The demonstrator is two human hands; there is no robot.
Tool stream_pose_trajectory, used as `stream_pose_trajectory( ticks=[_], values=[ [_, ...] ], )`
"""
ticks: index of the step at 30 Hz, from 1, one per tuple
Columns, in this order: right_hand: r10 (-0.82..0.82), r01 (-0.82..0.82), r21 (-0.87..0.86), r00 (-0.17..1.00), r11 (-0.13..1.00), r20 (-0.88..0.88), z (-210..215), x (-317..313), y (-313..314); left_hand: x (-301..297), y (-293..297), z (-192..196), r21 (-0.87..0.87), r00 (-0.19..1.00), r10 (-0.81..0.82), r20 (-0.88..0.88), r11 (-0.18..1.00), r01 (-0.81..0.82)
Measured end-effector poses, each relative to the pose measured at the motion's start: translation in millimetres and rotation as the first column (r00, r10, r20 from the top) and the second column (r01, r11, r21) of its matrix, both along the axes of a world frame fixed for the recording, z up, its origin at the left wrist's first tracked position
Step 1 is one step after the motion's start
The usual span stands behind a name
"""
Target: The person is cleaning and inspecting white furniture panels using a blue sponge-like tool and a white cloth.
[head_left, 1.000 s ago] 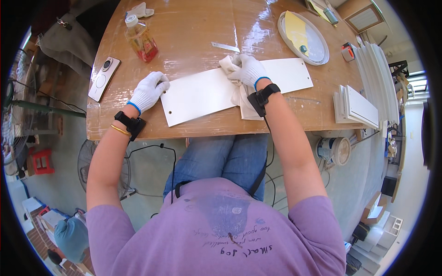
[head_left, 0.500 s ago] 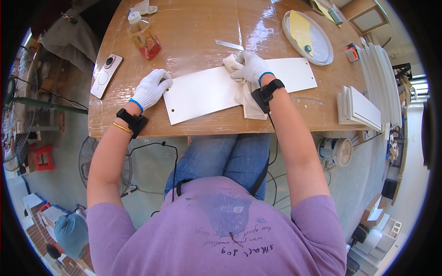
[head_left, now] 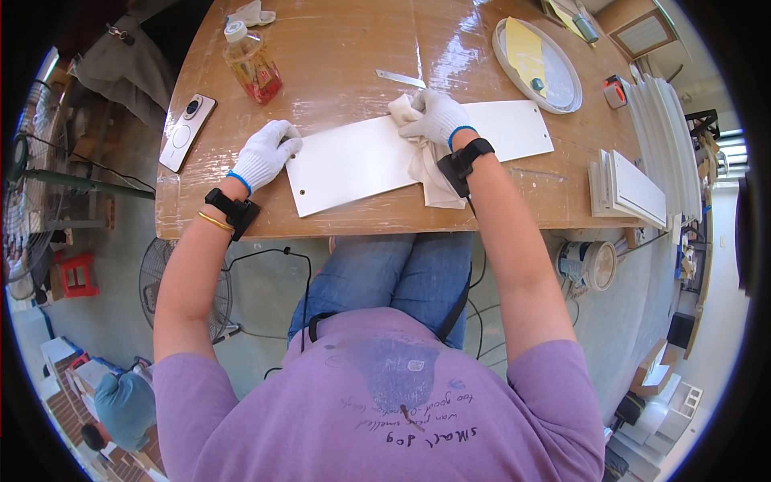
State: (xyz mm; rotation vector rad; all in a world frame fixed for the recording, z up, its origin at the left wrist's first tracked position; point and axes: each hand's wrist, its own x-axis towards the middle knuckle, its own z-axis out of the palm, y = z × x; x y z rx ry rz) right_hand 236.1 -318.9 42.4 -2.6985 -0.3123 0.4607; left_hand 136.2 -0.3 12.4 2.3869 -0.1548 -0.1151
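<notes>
A long white board (head_left: 353, 165) with small holes near its ends lies slantwise on the brown table (head_left: 337, 72). My left hand (head_left: 267, 153), in a white knit glove with a blue cuff, is closed on the board's left end, thumb and fingers at its upper corner. Past the middle of the board, my gloved right hand (head_left: 438, 119) grips a cream cloth (head_left: 438, 181) and presses it on the white surface. The cloth's lower part hangs over the board's near edge onto the table.
Left are a phone (head_left: 187, 134) and a drink bottle (head_left: 252, 64). Beyond the board lies a metal blade (head_left: 400, 79). A round white lid (head_left: 562, 76) holds yellow sandpaper-like sheet (head_left: 524, 52). White boards (head_left: 634, 189) stack at the right edge; a bucket (head_left: 598, 265) stands below.
</notes>
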Motion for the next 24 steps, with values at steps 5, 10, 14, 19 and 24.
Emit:
stream_pose_trajectory(
  ticks=[5,10,14,19,24],
  values=[
    [0.013,-0.013,0.011,1.000,1.000,0.003,-8.8,5.6,-2.9,0.5,-2.0,1.5,-0.008,1.000,0.010,-0.023,1.000,-0.010],
    [0.027,-0.026,0.028,0.999,0.999,-0.021,-7.4,6.4,-2.9,-1.4,0.0,0.2,-0.003,1.000,0.005,0.000,1.000,-0.005],
    [0.017,-0.017,-0.019,1.000,1.000,-0.018,-1.1,3.0,0.0,1.0,-1.0,1.2,-0.007,1.000,0.006,-0.015,1.000,-0.006],
    [0.039,-0.040,0.005,0.986,0.999,0.162,-2.4,-11.8,-5.1,7.5,-4.1,1.0,-0.038,0.998,-0.054,0.025,0.998,0.055],
    [0.306,-0.338,0.049,0.898,0.940,0.316,-20.3,-81.4,28.5,-3.5,4.5,-4.4,-0.077,1.000,-0.003,0.000,0.997,0.003]
  ],
)
